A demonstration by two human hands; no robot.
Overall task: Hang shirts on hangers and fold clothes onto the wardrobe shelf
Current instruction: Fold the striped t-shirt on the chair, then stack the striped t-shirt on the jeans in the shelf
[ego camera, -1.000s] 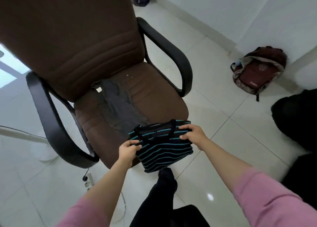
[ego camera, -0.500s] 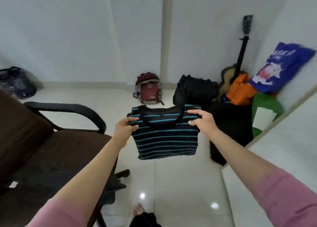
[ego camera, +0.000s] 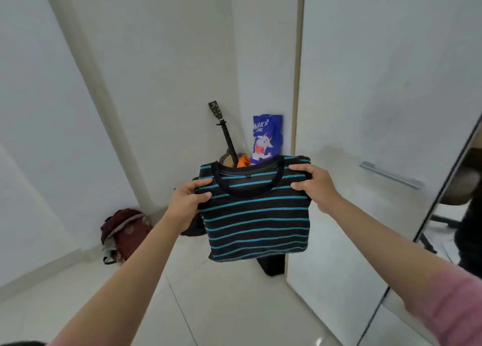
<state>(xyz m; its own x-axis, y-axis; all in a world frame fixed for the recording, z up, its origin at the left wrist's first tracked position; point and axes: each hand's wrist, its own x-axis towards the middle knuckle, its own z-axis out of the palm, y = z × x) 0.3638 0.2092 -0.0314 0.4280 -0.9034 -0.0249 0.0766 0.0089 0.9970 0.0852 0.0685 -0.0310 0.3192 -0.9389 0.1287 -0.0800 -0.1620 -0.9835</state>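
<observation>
A folded black shirt with teal stripes hangs in the air in front of me, collar up. My left hand grips its left shoulder edge, thumb on the front. My right hand grips the right shoulder edge the same way. Behind the shirt on the right stands a white wardrobe door with a long metal handle. No shelf or hanger shows.
A guitar and a blue printed bag lean in the corner behind the shirt. A maroon backpack lies on the tiled floor at the left wall. A mirror panel on the far right reflects a chair base.
I have turned right, away from the brown chair, lifting the folded shirt with both hands. The chair has left the view; the wardrobe door now fills the right side.
</observation>
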